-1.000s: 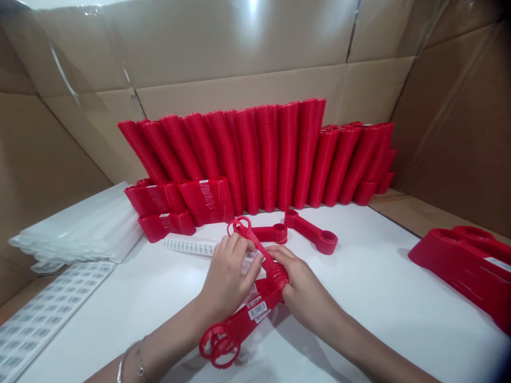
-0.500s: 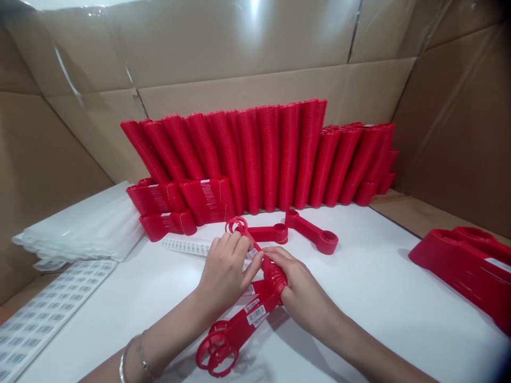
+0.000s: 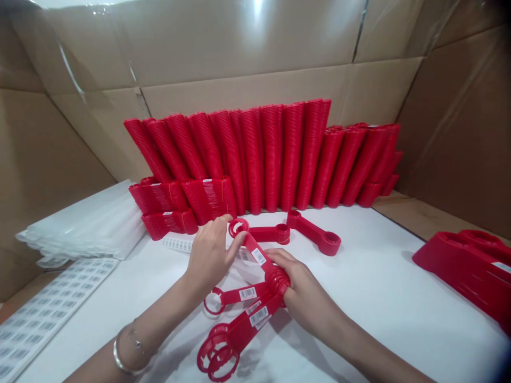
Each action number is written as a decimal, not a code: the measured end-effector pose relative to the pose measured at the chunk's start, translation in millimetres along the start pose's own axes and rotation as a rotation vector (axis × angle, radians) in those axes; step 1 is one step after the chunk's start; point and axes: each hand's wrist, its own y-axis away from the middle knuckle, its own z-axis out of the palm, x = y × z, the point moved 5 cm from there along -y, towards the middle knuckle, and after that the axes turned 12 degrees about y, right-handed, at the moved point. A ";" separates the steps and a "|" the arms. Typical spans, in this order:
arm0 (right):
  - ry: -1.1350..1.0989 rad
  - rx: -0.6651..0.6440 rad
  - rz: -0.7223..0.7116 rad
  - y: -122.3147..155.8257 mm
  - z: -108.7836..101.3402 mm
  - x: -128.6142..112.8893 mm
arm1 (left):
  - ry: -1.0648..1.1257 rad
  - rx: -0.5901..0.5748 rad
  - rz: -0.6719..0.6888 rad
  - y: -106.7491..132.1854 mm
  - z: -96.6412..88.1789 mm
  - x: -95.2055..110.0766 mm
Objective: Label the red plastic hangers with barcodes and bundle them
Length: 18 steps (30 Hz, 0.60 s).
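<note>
My right hand (image 3: pixel 309 292) is closed around the stacked ring ends of several flat red plastic pieces (image 3: pixel 245 327), which fan out to the left. Each piece has a round ring at its end, and barcode labels show on several of them. My left hand (image 3: pixel 211 247) has its thumb and index finger at the ring of the uppermost red piece (image 3: pixel 252 244). A white barcode label (image 3: pixel 258 257) lies flat on that piece, close to my right fingers. The other left fingers are partly hidden.
Tall stacks of red pieces (image 3: pixel 271 159) line the cardboard wall. Banded red bundles (image 3: pixel 209 199) stand left of centre, and two short stacks (image 3: pixel 313 233) lie ahead. Plastic bags (image 3: pixel 88 223) and a label sheet (image 3: pixel 35 314) are left; a large red bundle (image 3: pixel 459 271) is right.
My left hand has moved left from the label area to the upper piece's ring end. That piece has turned its labelled face into view, and the fanned pieces have spread apart.
</note>
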 end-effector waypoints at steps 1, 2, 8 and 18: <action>-0.002 0.005 -0.006 -0.3 -0.2 0.1 | 0.068 -0.008 -0.035 -0.3 -1.1 -0.9; -0.004 0.011 -0.009 -0.7 -0.5 0.3 | 0.137 -0.013 -0.066 -0.2 -2.4 -0.9; -0.001 0.052 0.014 -3.2 -4.2 4.8 | 0.329 0.020 -0.138 2.9 -10.5 5.3; 0.051 0.113 -0.011 -6.9 -10.6 7.4 | 0.243 -0.391 -0.033 7.9 2.3 18.3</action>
